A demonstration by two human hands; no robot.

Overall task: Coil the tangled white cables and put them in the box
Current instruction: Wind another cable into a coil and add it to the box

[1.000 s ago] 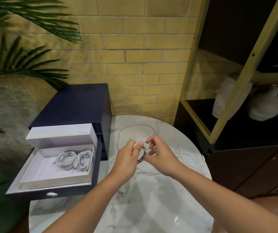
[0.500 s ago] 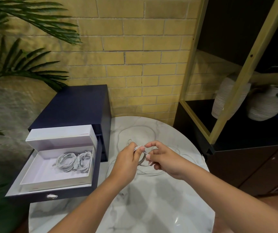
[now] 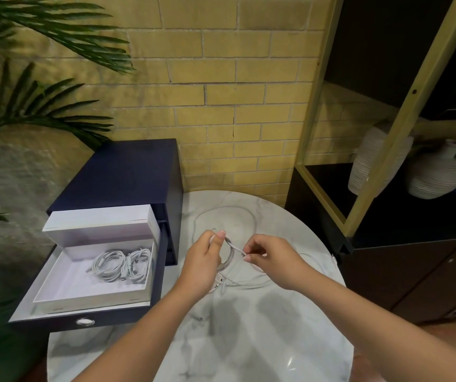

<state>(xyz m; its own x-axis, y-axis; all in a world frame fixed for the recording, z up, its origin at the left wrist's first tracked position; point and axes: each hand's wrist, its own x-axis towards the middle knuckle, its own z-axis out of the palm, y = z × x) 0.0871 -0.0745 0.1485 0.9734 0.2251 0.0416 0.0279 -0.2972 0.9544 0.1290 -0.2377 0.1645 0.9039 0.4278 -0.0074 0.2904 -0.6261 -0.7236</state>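
Observation:
Over the round marble table (image 3: 249,340), my left hand (image 3: 203,264) grips a small coil of white cable (image 3: 228,259). My right hand (image 3: 269,257) pinches a strand of the same cable (image 3: 236,248) that runs taut to the coil. More loose white cable (image 3: 222,213) lies in loops on the table behind and under my hands. A white box (image 3: 64,282) sits open in the pulled-out drawer at the left. Two coiled white cables (image 3: 123,264) lie inside it.
The dark blue drawer unit (image 3: 127,175) stands on the table's left side against the yellow brick wall. A dark shelf with a gold frame (image 3: 386,139) and two ribbed vases (image 3: 436,175) stands at the right. Palm leaves (image 3: 28,106) hang at the left.
My right hand has moved to the right, away from the left hand, pulling a strand of cable out taut from the coil. The left hand keeps its grip on the coil.

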